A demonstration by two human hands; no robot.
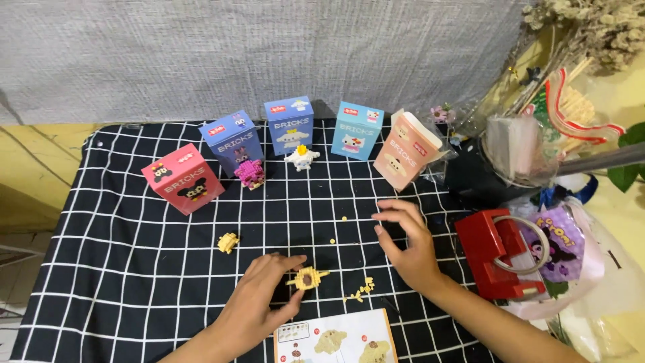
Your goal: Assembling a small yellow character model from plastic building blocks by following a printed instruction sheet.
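Checked cloth (pixel 134 269) covers the bench, five boxes (pixel 289 124) standing at the far side. Left hand (pixel 259 306) pinches a yellow brick model (pixel 308 277) in its fingers near the booklet (pixel 336 339); right hand (pixel 410 245) hovers, fingers spread, empty.

Both forearms bare, no sleeves, rings or watch.

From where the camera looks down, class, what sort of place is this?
Probably a home hobby table: a checked black cloth, five small brick-kit boxes in a row, and the left hand holding a half-built yellow brick figure.
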